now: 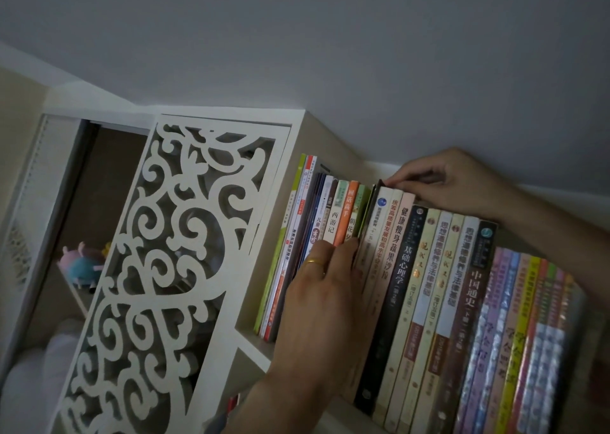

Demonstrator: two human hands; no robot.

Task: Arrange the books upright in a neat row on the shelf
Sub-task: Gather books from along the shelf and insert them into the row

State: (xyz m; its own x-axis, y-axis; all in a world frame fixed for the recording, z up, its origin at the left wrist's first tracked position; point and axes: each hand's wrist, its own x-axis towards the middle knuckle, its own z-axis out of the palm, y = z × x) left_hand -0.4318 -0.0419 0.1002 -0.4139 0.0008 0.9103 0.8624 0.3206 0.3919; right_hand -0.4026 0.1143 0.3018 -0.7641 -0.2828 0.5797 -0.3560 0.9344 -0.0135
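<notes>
Books (412,268) stand spine-out in one long row on the white shelf (254,344), and the row runs from about 10 o'clock to 4 o'clock across the view, with each spine leaning a little. Near the middle, one thin dark book (369,212) is partly out, its long axis parallel to the neighbours. The right hand (439,182) comes from 3 o'clock and pinches the top edge of this thin book with curled fingers. The left hand (323,275) comes from 6 o'clock; its fingers are pressed together and laid flat on the spines of the smaller books (336,222) just at the left of the gap, holding them aside. So the gap lies between both hands, directly under the right one, which is nearer to the book. I judge the next move is pushing the thin book straight down and in, along its own axis. At 9 o'clock a carved white panel (158,252) stands, and behind it a plush toy (82,262).
</notes>
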